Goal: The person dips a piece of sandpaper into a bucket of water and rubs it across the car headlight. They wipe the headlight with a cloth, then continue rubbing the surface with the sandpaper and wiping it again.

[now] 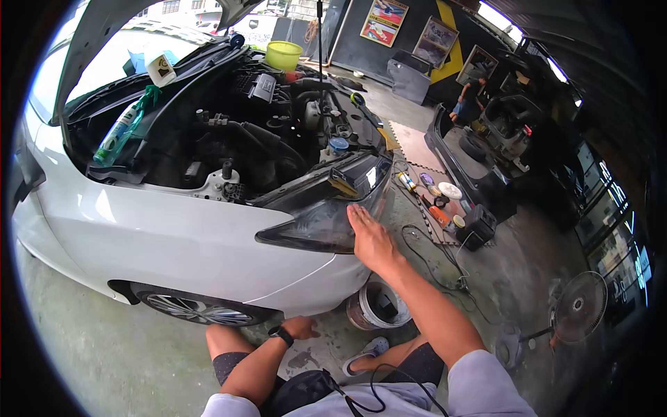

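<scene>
My right hand [372, 240] lies with straight fingers against the outer side of the headlight [316, 229] of a white car. Its palm side is hidden, and no object shows around it. The lens looks dull and greyish under the fingertips. On top of the headlight rests a small dark block with a yellowish edge [342, 183]. My left hand [300, 326], with a black watch at the wrist, hangs by my knee below the bumper. Nothing shows in it, and its fingers are loosely apart.
A bucket [358, 309] stands below the bumper. The hood is up over the engine bay. A spray bottle [119, 132] and yellow-green tub [283, 55] sit on the car. Tools and cables lie on floor mats [445, 194]. A fan [578, 304] stands right; another person [470, 97] is behind.
</scene>
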`<control>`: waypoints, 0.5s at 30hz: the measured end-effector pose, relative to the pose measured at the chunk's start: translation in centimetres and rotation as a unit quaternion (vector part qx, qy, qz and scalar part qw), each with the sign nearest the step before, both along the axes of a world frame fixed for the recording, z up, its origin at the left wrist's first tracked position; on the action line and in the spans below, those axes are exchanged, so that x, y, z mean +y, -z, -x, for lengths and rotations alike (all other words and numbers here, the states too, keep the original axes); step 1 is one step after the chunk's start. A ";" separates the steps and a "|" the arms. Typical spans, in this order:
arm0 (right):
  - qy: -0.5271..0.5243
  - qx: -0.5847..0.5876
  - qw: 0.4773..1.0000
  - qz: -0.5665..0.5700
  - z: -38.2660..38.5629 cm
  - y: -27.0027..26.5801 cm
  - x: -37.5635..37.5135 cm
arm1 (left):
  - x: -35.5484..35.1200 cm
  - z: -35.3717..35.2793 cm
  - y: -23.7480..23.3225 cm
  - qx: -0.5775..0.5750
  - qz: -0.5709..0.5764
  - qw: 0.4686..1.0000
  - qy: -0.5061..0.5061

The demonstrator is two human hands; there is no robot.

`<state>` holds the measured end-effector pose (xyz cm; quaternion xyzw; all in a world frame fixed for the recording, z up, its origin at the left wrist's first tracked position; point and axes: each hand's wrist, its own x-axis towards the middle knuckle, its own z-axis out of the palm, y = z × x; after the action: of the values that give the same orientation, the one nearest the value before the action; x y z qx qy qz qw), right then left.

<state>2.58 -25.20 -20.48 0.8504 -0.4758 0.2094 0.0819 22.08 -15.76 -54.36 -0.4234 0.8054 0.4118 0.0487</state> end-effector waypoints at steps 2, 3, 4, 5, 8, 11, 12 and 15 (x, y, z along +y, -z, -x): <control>-0.001 0.009 1.000 0.004 -0.9 0.5 0.8 | -0.3 0.1 -0.9 0.000 -0.001 1.000 -0.001; -0.005 0.018 1.000 0.004 -1.9 0.6 1.9 | -0.3 0.2 -1.2 0.004 -0.002 1.000 0.004; -0.034 0.026 0.999 0.025 -3.0 0.7 3.7 | -0.4 0.4 -1.3 0.009 -0.001 1.000 0.008; -0.034 0.029 0.999 0.026 -2.6 0.6 3.3 | -0.6 0.6 -1.5 0.012 -0.001 1.000 0.008; -0.012 -0.015 1.000 0.024 -0.7 0.8 1.2 | -0.2 0.2 -1.7 0.017 -0.001 1.000 0.001; 0.071 0.024 0.997 0.001 -1.5 0.4 0.7 | -0.3 -0.5 -1.6 0.014 0.026 1.000 -0.009; 0.030 0.041 0.998 0.022 -2.5 0.6 1.9 | -0.3 -0.7 -1.1 0.014 0.024 1.000 -0.007; -0.027 0.036 0.997 0.055 -2.7 1.5 4.1 | -0.4 -0.7 -1.1 0.011 0.021 1.000 -0.009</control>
<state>5.28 -21.05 -21.99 0.8639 -0.4373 0.2069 0.1400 22.79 -16.17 -53.26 -0.4273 0.8104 0.3999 0.0270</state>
